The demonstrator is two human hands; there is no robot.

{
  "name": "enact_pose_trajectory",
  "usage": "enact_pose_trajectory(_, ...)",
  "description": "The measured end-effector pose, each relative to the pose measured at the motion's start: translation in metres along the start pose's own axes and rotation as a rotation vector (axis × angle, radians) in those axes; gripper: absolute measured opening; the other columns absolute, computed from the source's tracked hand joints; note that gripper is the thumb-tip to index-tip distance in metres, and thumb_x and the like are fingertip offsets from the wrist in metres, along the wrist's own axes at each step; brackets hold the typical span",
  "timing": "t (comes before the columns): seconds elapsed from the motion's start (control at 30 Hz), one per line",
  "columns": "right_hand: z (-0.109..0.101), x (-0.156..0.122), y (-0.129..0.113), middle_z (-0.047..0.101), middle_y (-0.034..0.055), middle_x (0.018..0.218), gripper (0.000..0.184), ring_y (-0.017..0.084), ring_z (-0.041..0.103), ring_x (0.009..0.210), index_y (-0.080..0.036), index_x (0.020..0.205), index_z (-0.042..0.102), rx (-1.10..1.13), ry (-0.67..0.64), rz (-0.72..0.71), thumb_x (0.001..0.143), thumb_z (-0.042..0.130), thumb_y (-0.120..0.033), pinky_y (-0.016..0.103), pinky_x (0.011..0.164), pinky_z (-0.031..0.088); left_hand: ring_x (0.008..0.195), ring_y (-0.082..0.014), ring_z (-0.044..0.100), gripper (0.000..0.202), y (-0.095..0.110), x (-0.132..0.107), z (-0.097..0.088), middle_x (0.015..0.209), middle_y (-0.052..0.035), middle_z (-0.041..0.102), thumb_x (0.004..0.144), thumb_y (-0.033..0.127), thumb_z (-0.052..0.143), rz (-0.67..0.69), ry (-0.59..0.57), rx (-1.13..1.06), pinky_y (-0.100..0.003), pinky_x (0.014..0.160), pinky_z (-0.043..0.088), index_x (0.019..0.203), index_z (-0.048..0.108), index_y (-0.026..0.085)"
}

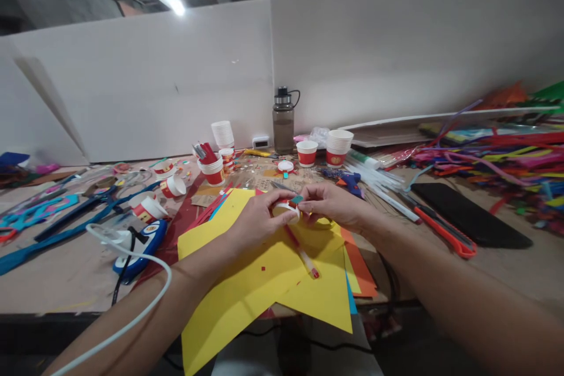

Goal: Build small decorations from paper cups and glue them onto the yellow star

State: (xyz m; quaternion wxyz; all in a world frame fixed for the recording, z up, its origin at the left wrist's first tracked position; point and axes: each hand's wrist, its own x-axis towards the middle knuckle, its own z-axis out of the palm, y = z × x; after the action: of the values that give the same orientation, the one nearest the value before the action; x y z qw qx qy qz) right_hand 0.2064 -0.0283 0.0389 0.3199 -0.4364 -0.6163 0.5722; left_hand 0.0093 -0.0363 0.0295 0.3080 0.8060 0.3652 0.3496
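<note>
Both my hands meet above a stack of yellow paper sheets [259,282] at the table's middle. My left hand [259,217] pinches a small white paper-cup ring piece [286,208] with a red edge. My right hand [335,202] pinches the same piece from the other side, and a small teal scrap [297,199] sits on top of it. A red-tipped pen [304,255] lies on the yellow paper just below the hands.
Red-and-white paper cups [214,171] and a stack of cups [338,148] stand behind, beside a grey water bottle [283,120]. A blue glue gun [352,182], red box cutter [445,229], black phone [469,214] and pipe cleaners [506,158] lie right. A white cable [145,258] and blue device [143,244] lie left.
</note>
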Motion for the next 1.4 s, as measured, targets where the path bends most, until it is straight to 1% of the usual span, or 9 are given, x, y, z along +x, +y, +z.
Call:
enact_pose_trajectory(0.2, 0.001, -0.002, -0.002, 0.060, -0.0029, 0.060, 0.026, 0.008, 0.057, 0.057, -0.016, 0.070, 0.056, -0.015, -0.008, -0.015, 0.068, 0.074, -0.035, 0.020, 0.054, 0.043, 0.094, -0.0176, 0.063, 0.028, -0.002, -0.001, 0.002, 0.105, -0.0017, 0.070, 0.080, 0.026, 0.062, -0.007, 0.006, -0.009, -0.031, 0.086, 0.046, 0.108, 0.063, 0.022)
enact_pose_trajectory(0.37, 0.001, -0.001, -0.001, 0.060, -0.0027, 0.061, 0.026, 0.008, 0.056, 0.057, -0.016, 0.069, 0.057, -0.016, 0.008, -0.010, 0.066, 0.076, -0.034, 0.021, 0.054, 0.044, 0.093, -0.0180, 0.063, 0.030, -0.004, -0.002, 0.005, 0.105, -0.0028, 0.070, 0.080, 0.027, 0.062, -0.026, 0.026, -0.016, -0.032, 0.086, 0.047, 0.109, 0.063, 0.021)
enact_pose_trajectory(0.53, 0.002, -0.002, -0.002, 0.061, -0.0025, 0.061, 0.022, 0.008, 0.056, 0.057, -0.016, 0.069, 0.057, -0.024, 0.008, 0.006, 0.067, 0.074, -0.030, 0.021, 0.056, 0.045, 0.090, -0.0172, 0.063, 0.026, -0.004, -0.003, 0.007, 0.102, -0.0020, 0.070, 0.079, 0.025, 0.063, -0.013, 0.053, -0.009, -0.030, 0.083, 0.047, 0.105, 0.065, 0.022)
enact_pose_trajectory(0.7, 0.002, -0.005, -0.002, 0.061, -0.0027, 0.059, 0.022, 0.009, 0.057, 0.056, -0.016, 0.070, 0.056, -0.028, -0.008, -0.043, 0.070, 0.071, -0.032, 0.021, 0.055, 0.043, 0.087, -0.0166, 0.063, 0.027, -0.006, -0.003, 0.007, 0.101, -0.0032, 0.070, 0.080, 0.027, 0.063, -0.021, 0.038, -0.043, -0.029, 0.079, 0.048, 0.106, 0.065, 0.021)
enact_pose_trajectory(0.93, 0.001, -0.005, 0.001, 0.061, -0.0027, 0.061, 0.022, 0.009, 0.057, 0.056, -0.016, 0.072, 0.057, -0.021, -0.016, -0.050, 0.071, 0.071, -0.033, 0.021, 0.056, 0.044, 0.081, -0.0164, 0.062, 0.025, -0.010, -0.003, 0.008, 0.093, -0.0038, 0.069, 0.079, 0.032, 0.064, -0.052, 0.044, -0.063, -0.028, 0.073, 0.047, 0.100, 0.065, 0.019)
enact_pose_trajectory(1.07, 0.001, -0.006, -0.001, 0.062, -0.0022, 0.063, 0.021, 0.009, 0.058, 0.058, -0.016, 0.072, 0.057, -0.027, -0.014, -0.040, 0.071, 0.071, -0.032, 0.021, 0.056, 0.045, 0.081, -0.0158, 0.062, 0.022, -0.009, -0.004, 0.008, 0.093, -0.0027, 0.069, 0.079, 0.030, 0.064, -0.049, 0.048, -0.055, -0.027, 0.072, 0.046, 0.099, 0.065, 0.020)
enact_pose_trajectory(1.4, 0.001, -0.004, 0.000, 0.062, -0.0023, 0.060, 0.022, 0.010, 0.058, 0.057, -0.016, 0.071, 0.057, -0.030, -0.017, -0.038, 0.069, 0.072, -0.032, 0.022, 0.057, 0.046, 0.080, -0.0162, 0.062, 0.022, -0.010, -0.003, 0.008, 0.088, -0.0027, 0.069, 0.079, 0.031, 0.064, -0.050, 0.052, -0.064, -0.028, 0.071, 0.047, 0.098, 0.064, 0.019)
